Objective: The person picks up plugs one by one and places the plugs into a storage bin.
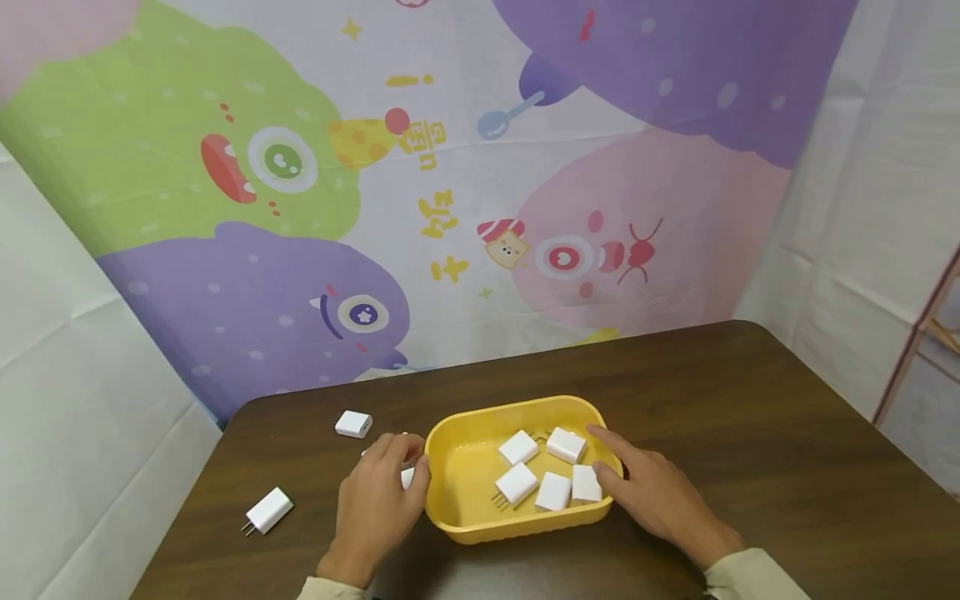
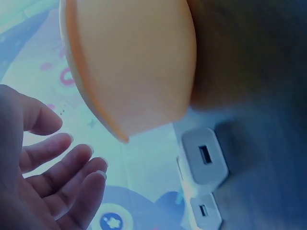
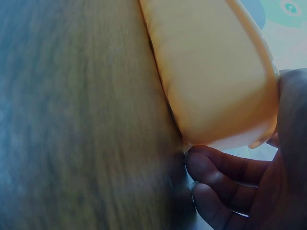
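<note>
A yellow plastic basket point(image 1: 517, 528) stands on the table with several white charger plugs point(image 1: 553, 492) lying loose in its right half. My right hand point(image 1: 660, 496) grips the basket's right end, its thumb over the rim and other fingers against the outer wall, as the right wrist view point(image 3: 230, 187) shows. Beside the left end is my left hand point(image 1: 378, 500), fingers loosely bent and holding nothing; the left wrist view shows a gap between its fingers point(image 2: 79, 158) and the basket wall point(image 2: 134, 62). A charger plug point(image 1: 407, 477) is partly hidden behind that hand.
Left of the basket, one white charger plug point(image 1: 270, 509) lies with its prongs toward the front left, and another point(image 1: 354, 424) lies near the back edge. The dark wooden table point(image 1: 750, 433) meets a cartoon-printed cloth point(image 1: 465, 317) behind it.
</note>
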A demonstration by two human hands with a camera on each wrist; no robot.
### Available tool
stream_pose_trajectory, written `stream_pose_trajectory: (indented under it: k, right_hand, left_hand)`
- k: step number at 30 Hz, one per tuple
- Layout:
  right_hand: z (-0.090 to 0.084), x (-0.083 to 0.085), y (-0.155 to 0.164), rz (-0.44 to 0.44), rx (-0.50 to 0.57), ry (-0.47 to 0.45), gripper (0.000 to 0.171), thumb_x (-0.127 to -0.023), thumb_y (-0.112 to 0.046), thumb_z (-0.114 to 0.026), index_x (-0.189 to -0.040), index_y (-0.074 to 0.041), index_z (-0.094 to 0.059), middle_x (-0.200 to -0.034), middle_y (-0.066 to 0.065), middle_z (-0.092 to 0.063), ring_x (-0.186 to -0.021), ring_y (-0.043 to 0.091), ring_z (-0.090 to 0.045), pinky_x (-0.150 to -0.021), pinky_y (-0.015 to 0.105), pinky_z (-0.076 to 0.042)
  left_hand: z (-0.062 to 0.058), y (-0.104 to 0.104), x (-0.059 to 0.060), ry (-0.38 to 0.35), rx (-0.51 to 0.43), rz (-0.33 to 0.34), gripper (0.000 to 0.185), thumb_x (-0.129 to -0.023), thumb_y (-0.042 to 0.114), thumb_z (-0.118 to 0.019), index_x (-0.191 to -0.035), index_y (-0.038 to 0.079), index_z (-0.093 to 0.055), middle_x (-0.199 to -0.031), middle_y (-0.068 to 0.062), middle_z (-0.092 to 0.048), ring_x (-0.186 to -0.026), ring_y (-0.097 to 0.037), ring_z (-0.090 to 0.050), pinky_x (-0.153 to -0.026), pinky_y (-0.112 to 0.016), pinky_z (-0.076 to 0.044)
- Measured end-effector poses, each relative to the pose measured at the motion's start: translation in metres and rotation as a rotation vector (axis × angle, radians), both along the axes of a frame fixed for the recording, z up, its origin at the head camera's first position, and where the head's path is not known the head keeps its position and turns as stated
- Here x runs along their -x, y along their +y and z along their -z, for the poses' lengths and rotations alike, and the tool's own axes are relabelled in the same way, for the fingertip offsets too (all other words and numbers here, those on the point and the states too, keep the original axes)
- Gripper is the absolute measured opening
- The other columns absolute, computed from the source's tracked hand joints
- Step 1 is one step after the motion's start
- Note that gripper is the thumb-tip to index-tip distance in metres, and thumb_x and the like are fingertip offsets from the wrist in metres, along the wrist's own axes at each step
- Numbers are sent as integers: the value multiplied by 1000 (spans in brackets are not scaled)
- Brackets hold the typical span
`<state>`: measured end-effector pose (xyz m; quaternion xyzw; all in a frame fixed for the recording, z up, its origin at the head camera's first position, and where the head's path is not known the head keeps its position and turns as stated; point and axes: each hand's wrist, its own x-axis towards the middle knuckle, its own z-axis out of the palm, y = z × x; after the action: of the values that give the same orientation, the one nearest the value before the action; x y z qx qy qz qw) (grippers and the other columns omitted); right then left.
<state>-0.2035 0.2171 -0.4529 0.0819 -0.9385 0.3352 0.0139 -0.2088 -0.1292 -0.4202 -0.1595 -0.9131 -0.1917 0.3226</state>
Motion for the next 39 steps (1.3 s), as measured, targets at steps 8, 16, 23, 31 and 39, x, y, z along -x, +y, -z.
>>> stream_pose_trajectory:
  k: [8, 16, 23, 31, 39]
  right_hand:
    - [2, 1, -1, 7, -4, 3, 52, -100, -41, -56, -150, -30, -47, -140, 7, -59, -115, 28, -61, -91, 57, -47]
    - [1, 1, -1, -1, 2, 2, 52, -101, -41, -56, -150, -29, -47, -142, 7, -57, -119, 31, -59, -93, 58, -46]
    - [1, 1, 0, -7, -4, 4, 52, -101, -41, -55, -151, -28, -46, -141, 8, -57, -116, 29, -60, -93, 58, -47]
    - [0, 0, 0, -16, -4, 1, 51, -101, -43, -54, -150, -30, -47, -141, 7, -58, -118, 31, -60, -92, 58, -46]
    - [0, 1, 0, 3, 0, -6, 51, -100, -43, -56, -149, -31, -48, -139, 6, -59, -115, 28, -61, -91, 57, -47]
  left_hand:
    - [7, -13, -2, -56, 4, -56, 6, -83, 17, -73, -88, 19, -69, -85, 6, -63, -73, -14, -63, -55, -39, -50]
    - [11, -28, -2, -121, 58, -122, 4, -84, 19, -71, -87, 17, -70, -86, 2, -63, -72, -19, -64, -51, -43, -49]
    - [13, -35, -3, -156, 92, -143, 8, -82, 20, -74, -88, 14, -72, -86, -3, -64, -77, -28, -66, -52, -49, -49]
    - [20, -45, 2, -205, 153, -204, 17, -80, 22, -73, -92, 11, -72, -89, -9, -64, -81, -34, -66, -53, -54, -49]
    - [20, -48, 11, -278, 172, -205, 28, -82, 22, -72, -107, 9, -72, -96, -14, -64, -85, -36, -66, -58, -56, -51]
